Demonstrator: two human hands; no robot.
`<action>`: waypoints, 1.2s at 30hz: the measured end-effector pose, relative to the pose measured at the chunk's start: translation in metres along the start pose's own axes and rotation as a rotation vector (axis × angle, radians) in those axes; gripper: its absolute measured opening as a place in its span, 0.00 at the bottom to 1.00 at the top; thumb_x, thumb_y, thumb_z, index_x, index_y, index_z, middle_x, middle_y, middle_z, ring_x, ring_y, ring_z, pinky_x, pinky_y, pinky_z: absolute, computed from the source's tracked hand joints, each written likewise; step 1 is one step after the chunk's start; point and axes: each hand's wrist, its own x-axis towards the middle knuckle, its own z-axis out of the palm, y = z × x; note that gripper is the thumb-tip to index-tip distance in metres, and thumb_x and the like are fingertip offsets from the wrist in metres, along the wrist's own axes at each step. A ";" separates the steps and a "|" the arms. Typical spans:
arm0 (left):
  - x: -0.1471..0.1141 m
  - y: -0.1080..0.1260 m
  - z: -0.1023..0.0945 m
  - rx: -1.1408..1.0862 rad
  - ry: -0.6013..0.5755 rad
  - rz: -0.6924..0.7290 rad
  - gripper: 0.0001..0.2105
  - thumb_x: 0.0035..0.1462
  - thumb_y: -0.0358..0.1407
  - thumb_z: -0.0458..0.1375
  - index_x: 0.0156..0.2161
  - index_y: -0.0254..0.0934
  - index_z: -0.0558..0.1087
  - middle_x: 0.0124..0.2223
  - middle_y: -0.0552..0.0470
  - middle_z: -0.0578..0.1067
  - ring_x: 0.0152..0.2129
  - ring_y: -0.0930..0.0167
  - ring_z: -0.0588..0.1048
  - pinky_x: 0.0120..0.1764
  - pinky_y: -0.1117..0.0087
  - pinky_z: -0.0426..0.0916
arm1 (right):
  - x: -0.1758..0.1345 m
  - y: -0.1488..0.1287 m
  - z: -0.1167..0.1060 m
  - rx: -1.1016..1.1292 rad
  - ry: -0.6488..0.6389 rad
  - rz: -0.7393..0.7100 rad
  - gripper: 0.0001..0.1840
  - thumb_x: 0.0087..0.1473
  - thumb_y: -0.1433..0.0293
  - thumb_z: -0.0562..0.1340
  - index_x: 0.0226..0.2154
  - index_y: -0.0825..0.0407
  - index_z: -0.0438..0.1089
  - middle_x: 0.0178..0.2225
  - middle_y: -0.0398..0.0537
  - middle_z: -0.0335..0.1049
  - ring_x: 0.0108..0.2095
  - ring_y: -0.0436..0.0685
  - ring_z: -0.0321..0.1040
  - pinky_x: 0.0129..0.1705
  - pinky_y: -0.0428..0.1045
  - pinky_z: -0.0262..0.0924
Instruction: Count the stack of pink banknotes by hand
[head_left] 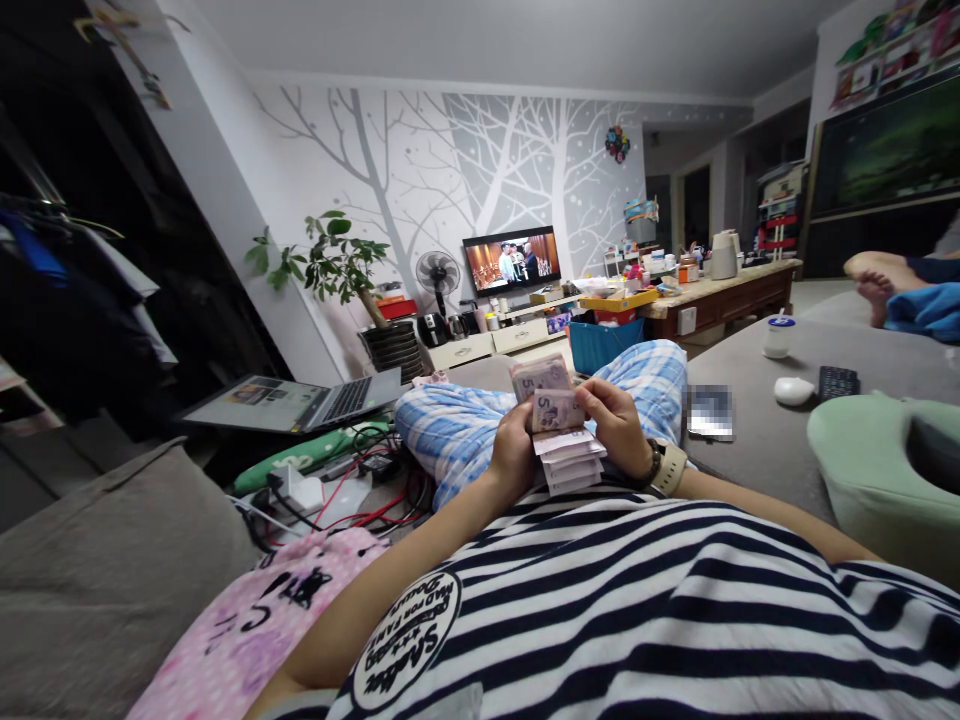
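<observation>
A stack of banknotes (pixel 541 376), pale purple with a "5" printed on them, is held upright in front of my lap. My left hand (pixel 513 448) grips the stack along its left side. The fingers of my right hand (pixel 619 426) pinch the right edge of one banknote (pixel 556 410) at the front. Below it several more banknotes (pixel 570 460) hang fanned downward, overlapping each other. Hidden behind the notes are most of my left fingertips. A watch with a pale strap (pixel 669 470) is on my right wrist.
An open laptop (pixel 300 405) lies to my left, above tangled cables (pixel 375 512) and a white adapter (pixel 296 492). On my right are a white mouse (pixel 793 391), a lidded cup (pixel 778 337) and a green neck pillow (pixel 862 450). Another person's foot (pixel 876 292) shows at far right.
</observation>
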 end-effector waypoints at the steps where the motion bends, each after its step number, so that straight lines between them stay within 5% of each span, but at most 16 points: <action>1: 0.001 -0.001 0.000 -0.016 0.000 -0.008 0.12 0.51 0.41 0.78 0.37 0.38 0.84 0.39 0.42 0.90 0.48 0.45 0.90 0.50 0.51 0.86 | 0.000 -0.001 0.000 0.002 -0.002 0.000 0.33 0.68 0.37 0.70 0.27 0.44 0.70 0.25 0.41 0.61 0.29 0.57 0.54 0.36 0.54 0.60; 21: 0.005 -0.001 -0.012 0.105 0.030 0.067 0.10 0.56 0.39 0.79 0.34 0.37 0.84 0.36 0.47 0.88 0.41 0.56 0.87 0.44 0.62 0.81 | -0.001 -0.004 -0.001 0.029 -0.028 -0.001 0.36 0.67 0.33 0.70 0.26 0.44 0.71 0.24 0.42 0.64 0.28 0.57 0.57 0.35 0.54 0.62; 27: 0.015 -0.009 -0.008 -0.084 0.027 -0.051 0.17 0.53 0.46 0.80 0.40 0.39 0.84 0.37 0.48 0.89 0.47 0.50 0.92 0.53 0.54 0.86 | -0.001 -0.002 0.000 0.067 -0.033 0.013 0.39 0.69 0.30 0.66 0.26 0.44 0.72 0.21 0.43 0.69 0.25 0.56 0.61 0.35 0.55 0.65; 31: 0.010 -0.007 -0.004 -0.090 0.037 -0.032 0.16 0.52 0.43 0.82 0.38 0.39 0.83 0.37 0.44 0.90 0.51 0.44 0.92 0.57 0.50 0.86 | 0.002 0.004 0.001 0.051 0.023 0.053 0.38 0.63 0.30 0.73 0.27 0.44 0.70 0.22 0.41 0.68 0.26 0.56 0.61 0.34 0.54 0.65; 36: -0.001 0.003 0.005 -0.082 0.070 -0.057 0.15 0.46 0.36 0.82 0.35 0.40 0.82 0.30 0.48 0.87 0.44 0.46 0.92 0.53 0.51 0.87 | 0.006 0.015 0.003 0.042 0.077 0.118 0.38 0.57 0.29 0.76 0.29 0.44 0.68 0.24 0.39 0.68 0.26 0.55 0.62 0.32 0.53 0.61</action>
